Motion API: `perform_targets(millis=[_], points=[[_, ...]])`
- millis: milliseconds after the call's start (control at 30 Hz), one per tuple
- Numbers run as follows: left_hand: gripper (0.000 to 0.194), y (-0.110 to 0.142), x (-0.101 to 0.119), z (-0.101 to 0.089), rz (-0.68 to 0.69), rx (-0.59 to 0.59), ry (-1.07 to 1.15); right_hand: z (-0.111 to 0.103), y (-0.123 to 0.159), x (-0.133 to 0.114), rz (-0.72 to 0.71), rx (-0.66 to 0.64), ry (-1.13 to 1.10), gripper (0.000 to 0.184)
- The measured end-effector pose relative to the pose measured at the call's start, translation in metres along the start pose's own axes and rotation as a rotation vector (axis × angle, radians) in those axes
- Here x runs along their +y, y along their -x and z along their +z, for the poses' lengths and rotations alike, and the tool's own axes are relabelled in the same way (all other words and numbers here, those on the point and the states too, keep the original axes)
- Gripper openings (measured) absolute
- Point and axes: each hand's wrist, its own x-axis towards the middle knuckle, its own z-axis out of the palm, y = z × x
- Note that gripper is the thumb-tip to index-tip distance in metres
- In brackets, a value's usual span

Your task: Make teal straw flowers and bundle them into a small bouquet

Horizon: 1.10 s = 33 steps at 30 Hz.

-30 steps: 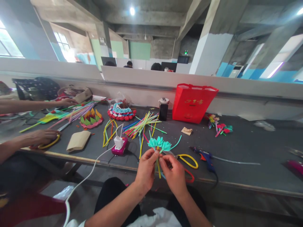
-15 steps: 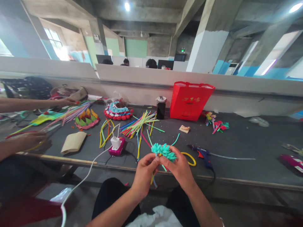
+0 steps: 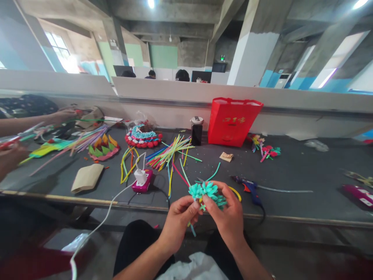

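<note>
Between my hands, just in front of the table edge, is a turquoise pipe-cleaner flower cluster (image 3: pixel 209 189) with tufted heads. My left hand (image 3: pixel 181 218) pinches its left side with thumb and fingertips. My right hand (image 3: pixel 226 212) wraps around its right side, the thumb pressing on the front. Yellow and blue stem ends stick out below my left fingers; the stems inside my grip are hidden. Beyond the cluster lies a loose pile of coloured pipe cleaners (image 3: pixel 175 151). To the right, a blue glue gun (image 3: pixel 251 189) rests with a clear glue stick in its back.
A purple power strip (image 3: pixel 142 182) with a white plug sits left of my hands. Behind stand a red bag (image 3: pixel 234 123) and a phone (image 3: pixel 197 135) against a cup. At far left a co-worker's hand (image 3: pixel 11 157) holds red-handled scissors, near a leafy craft piece (image 3: pixel 104 148).
The flower cluster has turned in my hands, so separate tufts now face me. My right hand has shifted slightly right. The co-worker's scissors hand has moved up and left.
</note>
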Motion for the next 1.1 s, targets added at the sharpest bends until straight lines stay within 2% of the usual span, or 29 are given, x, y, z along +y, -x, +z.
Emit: perform_targets(millis=[167, 400, 500, 567, 600, 733, 833, 900, 1000, 1100], points=[[0.027, 0.006, -0.004, -0.002, 0.032, 0.005, -0.054, -0.001, 0.009, -0.002, -0.041, 0.006, 0.008, 0.028], [0.025, 0.014, 0.0, -0.005, 0.245, -0.09, -0.373, -0.006, 0.016, -0.004, -0.085, -0.028, 0.054, 0.028], [0.024, 0.016, 0.001, -0.006, 0.277, -0.055, -0.378, -0.007, 0.019, -0.004, -0.018, -0.097, -0.065, 0.052], [0.025, 0.017, 0.001, -0.007, 0.249, -0.002, -0.313, -0.008, 0.022, -0.003, 0.069, -0.163, -0.188, 0.07], [0.025, 0.018, 0.001, -0.007, 0.218, 0.019, -0.269, -0.008, 0.023, -0.002, 0.112, -0.19, -0.238, 0.073], [0.028, 0.017, 0.0, -0.004, 0.067, 0.017, -0.131, -0.006, 0.023, 0.002, 0.199, -0.225, -0.301, 0.063], [0.033, 0.017, 0.001, -0.001, 0.017, -0.004, -0.15, -0.007, 0.018, 0.004, 0.191, -0.253, -0.233, 0.055], [0.037, 0.017, 0.002, 0.0, 0.015, -0.023, -0.206, -0.008, 0.015, 0.005, 0.168, -0.252, -0.15, 0.043], [0.039, 0.018, 0.002, 0.001, 0.025, -0.077, -0.274, -0.01, 0.012, 0.005, 0.134, -0.185, -0.072, 0.024], [0.041, 0.019, 0.002, 0.001, 0.015, -0.13, -0.28, -0.009, 0.012, 0.006, 0.149, -0.114, -0.096, 0.021]])
